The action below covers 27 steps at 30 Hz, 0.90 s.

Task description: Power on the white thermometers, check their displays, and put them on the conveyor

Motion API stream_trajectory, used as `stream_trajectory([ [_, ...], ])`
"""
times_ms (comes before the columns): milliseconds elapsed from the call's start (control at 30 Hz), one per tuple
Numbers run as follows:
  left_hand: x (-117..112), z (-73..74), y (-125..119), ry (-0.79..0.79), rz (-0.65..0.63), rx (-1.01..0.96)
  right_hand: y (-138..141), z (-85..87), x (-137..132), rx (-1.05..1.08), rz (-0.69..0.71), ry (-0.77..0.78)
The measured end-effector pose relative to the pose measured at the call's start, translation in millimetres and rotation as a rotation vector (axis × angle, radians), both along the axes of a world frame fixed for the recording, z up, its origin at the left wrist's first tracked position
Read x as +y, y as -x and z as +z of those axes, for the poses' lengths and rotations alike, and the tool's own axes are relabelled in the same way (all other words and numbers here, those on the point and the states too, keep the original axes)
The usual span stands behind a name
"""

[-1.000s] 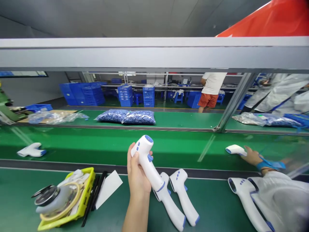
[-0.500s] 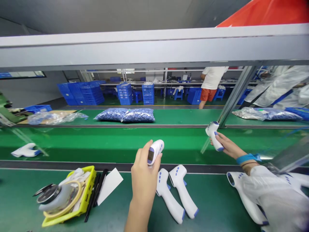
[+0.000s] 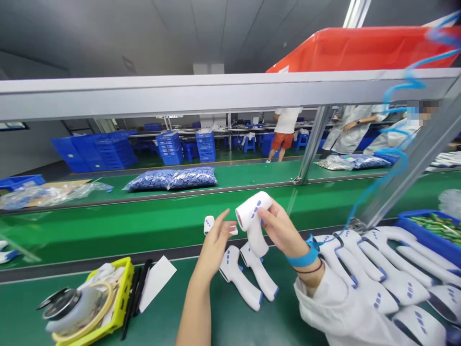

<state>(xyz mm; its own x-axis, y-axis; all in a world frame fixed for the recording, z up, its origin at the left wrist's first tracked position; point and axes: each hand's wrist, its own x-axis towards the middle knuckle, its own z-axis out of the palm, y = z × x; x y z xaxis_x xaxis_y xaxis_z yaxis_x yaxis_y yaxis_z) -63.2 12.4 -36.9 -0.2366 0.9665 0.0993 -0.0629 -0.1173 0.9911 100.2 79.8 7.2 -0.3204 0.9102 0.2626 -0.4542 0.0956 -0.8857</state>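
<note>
My right hand (image 3: pixel 281 226), with a blue band at its wrist, grips a white forehead thermometer (image 3: pixel 254 214) with blue buttons, its wide end toward the left. Just left of it, my left hand (image 3: pixel 216 238) has its fingers apart and holds nothing. Partly hidden behind those fingers, another white thermometer (image 3: pixel 209 224) lies on the green belt (image 3: pixel 158 218). Below the hands, two thermometers lie side by side on the green bench, the left one (image 3: pixel 239 281) and the right one (image 3: pixel 262 274).
Several white thermometers (image 3: pixel 389 254) lie at the right, beside a blue tray (image 3: pixel 406 222) of small green parts. A yellow basket (image 3: pixel 124 288) with a bottle, black rods (image 3: pixel 135 293) and a white card (image 3: pixel 157 283) are at the left. A blue coiled hose (image 3: pixel 399 158) hangs at the right.
My left hand has let go of its thermometer, and one now lies on the belt behind it. My right hand has come left with its thermometer. The view has turned right.
</note>
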Motion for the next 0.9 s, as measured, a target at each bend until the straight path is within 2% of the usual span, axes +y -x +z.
stream_trajectory([
  [33,-9.5,11.1,-8.8,-0.085,-0.14,-0.046,3.3,2.2,-8.9,0.022,-0.008,-0.009],
  [67,-18.5,21.2,-17.3,-0.152,-0.224,-0.076,5.9,4.2,-17.4,0.037,0.004,-0.005],
  [100,-26.8,29.7,-25.1,-0.199,-0.245,-0.098,8.1,5.7,-25.4,0.043,0.041,0.006],
  [133,-33.9,36.7,-31.8,-0.228,-0.23,-0.103,10.0,6.7,-32.5,0.041,0.098,0.019],
  [233,-47.6,49.8,-44.3,-0.261,-0.04,-0.008,14.2,6.5,-46.8,0.021,0.258,0.014],
  [300,-51.7,54.6,-47.5,-0.281,0.037,0.073,16.0,3.9,-49.6,0.049,0.257,-0.013],
  [367,-54.1,58.4,-49.2,-0.273,0.056,0.096,16.8,0.8,-48.9,0.105,0.216,-0.02],
  [467,-57.2,62.9,-52.2,-0.228,0.005,0.134,16.8,-2.2,-46.8,0.188,0.175,0.014],
  [567,-59.9,64.1,-56.5,-0.216,-0.042,0.265,17.0,-1.6,-46.1,0.262,0.164,0.058],
  [600,-60.3,63.3,-58.0,-0.221,-0.012,0.31,17.5,-1.3,-46.1,0.282,0.152,0.062],
  [700,-58.6,58.0,-62.1,-0.278,0.193,0.389,19.6,-2.0,-46.6,0.307,0.077,0.003],
  [767,-55.3,53.6,-64.1,-0.311,0.276,0.352,21.1,-3.9,-48.4,0.284,0.009,-0.073],
  [833,-50.2,50.1,-64.5,-0.298,0.262,0.221,21.9,-5.6,-52.0,0.217,-0.065,-0.162],
  [900,-43.6,48.3,-62.1,-0.279,0.218,-0.005,21.6,-5.7,-56.7,0.123,-0.096,-0.265],
])
